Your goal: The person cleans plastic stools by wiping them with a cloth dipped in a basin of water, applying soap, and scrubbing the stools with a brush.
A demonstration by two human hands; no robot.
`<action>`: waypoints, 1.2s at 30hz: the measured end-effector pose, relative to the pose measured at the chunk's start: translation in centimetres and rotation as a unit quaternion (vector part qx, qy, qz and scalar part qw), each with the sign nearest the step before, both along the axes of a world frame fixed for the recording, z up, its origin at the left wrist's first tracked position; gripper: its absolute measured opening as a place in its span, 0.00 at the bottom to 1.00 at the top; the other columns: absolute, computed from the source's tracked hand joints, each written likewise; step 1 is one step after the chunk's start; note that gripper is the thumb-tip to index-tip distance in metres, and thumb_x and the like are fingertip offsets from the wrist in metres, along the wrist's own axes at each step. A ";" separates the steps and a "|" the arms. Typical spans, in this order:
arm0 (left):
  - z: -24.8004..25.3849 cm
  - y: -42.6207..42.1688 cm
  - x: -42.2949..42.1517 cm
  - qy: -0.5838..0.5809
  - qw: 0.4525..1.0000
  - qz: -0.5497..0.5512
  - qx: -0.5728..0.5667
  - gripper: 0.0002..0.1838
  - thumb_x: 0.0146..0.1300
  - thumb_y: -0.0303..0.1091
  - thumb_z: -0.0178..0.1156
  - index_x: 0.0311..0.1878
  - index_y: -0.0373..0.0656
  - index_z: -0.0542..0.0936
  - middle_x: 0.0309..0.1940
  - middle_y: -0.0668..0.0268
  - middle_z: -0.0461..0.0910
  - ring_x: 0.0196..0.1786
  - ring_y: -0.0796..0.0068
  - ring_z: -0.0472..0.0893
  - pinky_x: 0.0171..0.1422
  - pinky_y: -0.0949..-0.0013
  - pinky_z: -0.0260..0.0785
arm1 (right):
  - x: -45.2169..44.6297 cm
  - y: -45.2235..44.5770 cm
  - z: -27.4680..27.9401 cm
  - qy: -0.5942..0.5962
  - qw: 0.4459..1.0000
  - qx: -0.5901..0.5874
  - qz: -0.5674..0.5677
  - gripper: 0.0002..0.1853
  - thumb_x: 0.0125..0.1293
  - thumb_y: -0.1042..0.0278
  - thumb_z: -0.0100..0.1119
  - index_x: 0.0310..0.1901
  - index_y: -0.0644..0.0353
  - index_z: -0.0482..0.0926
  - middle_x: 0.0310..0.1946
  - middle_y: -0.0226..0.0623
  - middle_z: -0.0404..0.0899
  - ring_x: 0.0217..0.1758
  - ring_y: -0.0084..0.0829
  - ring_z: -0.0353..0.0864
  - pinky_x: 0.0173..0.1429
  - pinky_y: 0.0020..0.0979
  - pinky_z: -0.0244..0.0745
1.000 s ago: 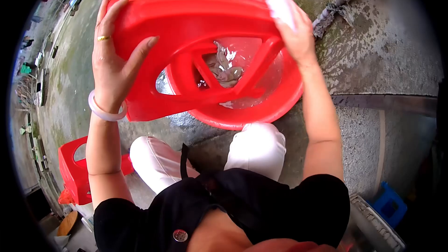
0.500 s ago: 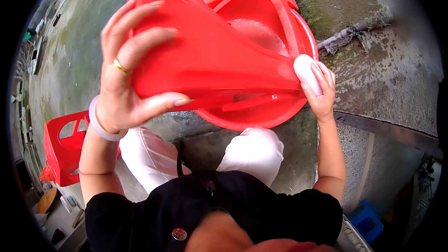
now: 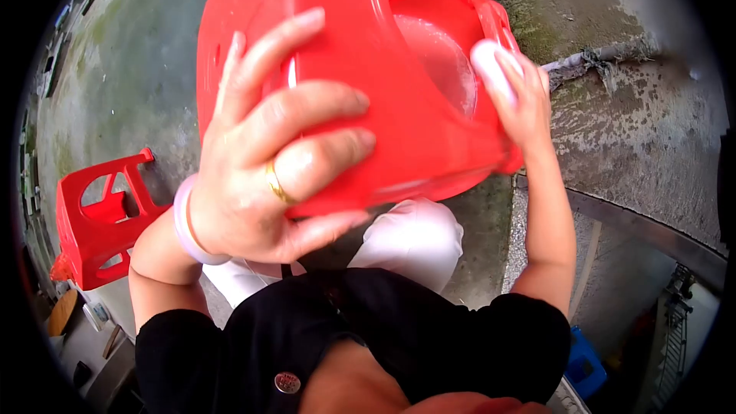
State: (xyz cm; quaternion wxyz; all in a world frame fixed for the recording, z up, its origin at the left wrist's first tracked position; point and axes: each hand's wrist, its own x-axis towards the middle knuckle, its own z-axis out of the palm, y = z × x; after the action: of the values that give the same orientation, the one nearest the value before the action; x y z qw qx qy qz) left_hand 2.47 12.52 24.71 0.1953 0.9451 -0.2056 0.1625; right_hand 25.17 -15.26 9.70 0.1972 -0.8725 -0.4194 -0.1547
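Observation:
A red plastic stool (image 3: 414, 134) is tilted over a red basin (image 3: 441, 19), and it covers most of the basin. Through the stool's cut-out, sudsy water (image 3: 445, 61) shows in the basin. My left hand (image 3: 284, 146), with a gold ring and a pale bangle, holds the stool with fingers spread across its panel and the thumb along its lower edge. At the stool's right-hand edge, my right hand (image 3: 527, 100) grips a smooth white oval block (image 3: 491, 69) against the plastic. Whether the block is a brush or soap cannot be made out.
A second red stool (image 3: 107, 218) lies on the concrete ground at left. Rightward, a stone slab (image 3: 629, 130) ends in a ledge, with a ragged pipe-like piece (image 3: 590, 61) lying on it. Something blue (image 3: 585, 364) sits low at right.
The stool has turned and come nearer my body, hiding more of the basin. My left hand has moved right across its panel; my right hand has risen with the white block.

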 end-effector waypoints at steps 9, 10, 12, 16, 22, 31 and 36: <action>0.0 0.4 0.5 -0.018 1.000 -0.004 0.020 0.29 0.46 0.53 0.72 0.46 0.43 0.79 0.51 0.56 0.77 0.66 0.32 0.63 0.69 0.37 0.57 | 2.6 1.7 -0.5 -0.009 0.999 0.039 -0.009 0.23 0.58 0.58 0.63 0.57 0.47 0.79 0.55 0.42 0.75 0.57 0.47 0.71 0.63 0.40 0.68; 0.2 0.5 0.3 -0.013 1.000 -0.006 0.025 0.29 0.47 0.53 0.72 0.46 0.43 0.79 0.51 0.56 0.77 0.67 0.32 0.63 0.69 0.38 0.57 | 4.8 3.3 -1.3 -0.028 0.998 0.054 -0.026 0.23 0.60 0.57 0.63 0.58 0.46 0.79 0.55 0.42 0.76 0.57 0.47 0.71 0.62 0.40 0.68; 0.2 0.4 -0.1 -0.006 1.000 0.004 0.005 0.28 0.47 0.50 0.73 0.46 0.44 0.79 0.51 0.56 0.77 0.67 0.32 0.63 0.71 0.37 0.52 | 8.6 5.9 -2.8 -0.002 0.991 0.128 -0.049 0.23 0.60 0.56 0.63 0.59 0.45 0.79 0.56 0.43 0.76 0.58 0.48 0.71 0.63 0.41 0.68; 0.1 1.3 -0.5 -0.002 1.000 0.007 0.001 0.28 0.46 0.50 0.73 0.47 0.45 0.78 0.53 0.58 0.76 0.68 0.33 0.63 0.71 0.33 0.49 | 10.3 7.6 -2.4 0.078 0.984 0.096 -0.127 0.25 0.60 0.49 0.61 0.60 0.44 0.78 0.57 0.42 0.77 0.60 0.49 0.72 0.64 0.42 0.67; -0.1 0.6 -0.5 -0.004 0.999 0.005 -0.034 0.24 0.43 0.47 0.72 0.44 0.47 0.81 0.51 0.64 0.77 0.69 0.39 0.63 0.70 0.28 0.41 | 12.4 9.7 2.1 0.213 0.921 -0.134 -0.296 0.29 0.60 0.43 0.56 0.61 0.45 0.76 0.58 0.42 0.77 0.64 0.40 0.74 0.65 0.41 0.68; -0.2 0.8 0.0 -0.016 1.000 0.003 -0.022 0.26 0.45 0.49 0.72 0.46 0.46 0.80 0.51 0.63 0.77 0.69 0.37 0.63 0.73 0.33 0.39 | 3.5 16.3 6.3 0.317 0.883 0.340 0.070 0.27 0.66 0.55 0.58 0.62 0.64 0.71 0.50 0.52 0.80 0.52 0.46 0.80 0.60 0.39 0.72; -0.3 1.5 -0.1 -0.017 1.000 0.004 -0.022 0.25 0.45 0.50 0.72 0.45 0.47 0.80 0.51 0.63 0.77 0.69 0.37 0.62 0.73 0.33 0.40 | -2.0 17.7 8.5 0.035 0.947 0.269 0.172 0.29 0.65 0.54 0.59 0.66 0.56 0.69 0.56 0.53 0.72 0.58 0.52 0.70 0.64 0.47 0.65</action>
State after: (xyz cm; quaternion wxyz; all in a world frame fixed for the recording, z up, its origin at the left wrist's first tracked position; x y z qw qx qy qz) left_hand 2.33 14.06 24.38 0.2117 0.9385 -0.2014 0.1838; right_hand 23.15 2.39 18.16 0.4622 -0.7069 -0.4986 -0.1950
